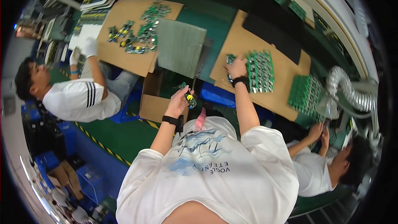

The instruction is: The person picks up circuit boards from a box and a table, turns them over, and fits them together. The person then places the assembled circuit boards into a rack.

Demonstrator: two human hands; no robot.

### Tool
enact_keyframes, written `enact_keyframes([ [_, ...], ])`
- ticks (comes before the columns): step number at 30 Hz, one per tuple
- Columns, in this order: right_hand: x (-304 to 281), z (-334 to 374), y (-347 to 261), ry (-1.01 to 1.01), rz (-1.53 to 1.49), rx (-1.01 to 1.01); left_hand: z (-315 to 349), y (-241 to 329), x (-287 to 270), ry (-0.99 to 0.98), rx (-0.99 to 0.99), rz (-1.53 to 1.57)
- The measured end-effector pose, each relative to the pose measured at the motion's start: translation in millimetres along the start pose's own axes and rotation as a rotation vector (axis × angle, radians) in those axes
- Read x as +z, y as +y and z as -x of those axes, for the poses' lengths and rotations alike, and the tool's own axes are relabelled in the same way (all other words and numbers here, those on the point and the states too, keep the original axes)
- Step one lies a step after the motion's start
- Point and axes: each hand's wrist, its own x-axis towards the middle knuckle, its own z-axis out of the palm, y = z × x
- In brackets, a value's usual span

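My left hand is closed around small green circuit boards with a yellow part, held up in front of my body. I cannot tell how many boards are in it. Farther right, my right hand reaches down onto a cardboard sheet. Its fingers bend around a circuit board, of which only the ends show on the left side of the hand. Just right of those fingers lie rows of green circuit boards, packed close together. Both wrists wear black bands.
Loose boards cover another cardboard sheet at left, beside a grey-green panel. An open cardboard box stands below. More boards stand at right near a silver duct. Co-workers sit on both sides.
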Motion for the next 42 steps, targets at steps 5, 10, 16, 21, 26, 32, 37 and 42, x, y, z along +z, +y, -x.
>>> enact_keyframes([
  [5, -9, -5, 2, -0.090, -0.026, 0.080, 22, 0, -37, 0.065, -0.063, 0.364],
  [10, -9, 13, 11, -0.361, -0.594, -0.033, 35, 6, -39, -0.034, -0.077, 0.643],
  [16, -13, 121, -76, -0.652, -0.795, -0.291, 59, 42, 14, -0.128, 0.042, 0.561],
  [21, 6, 158, -128, -0.515, -0.594, -0.473, 28, 15, -69, -0.539, 0.040, 0.717],
  [26, 14, 173, -162, -0.383, -0.552, -0.565, 57, 34, -52, -0.383, 0.165, 0.675],
  [32, 27, 185, -186, -0.440, -0.405, -0.618, 37, 33, -73, -0.284, 0.201, 0.657],
  [37, 4, 170, -196, -0.269, -0.553, -0.741, 13, 72, -72, -0.476, 0.246, 0.701],
  [42, -28, 147, -180, -0.332, -0.875, -0.463, -39, 172, -74, -0.473, 0.344, 0.705],
])
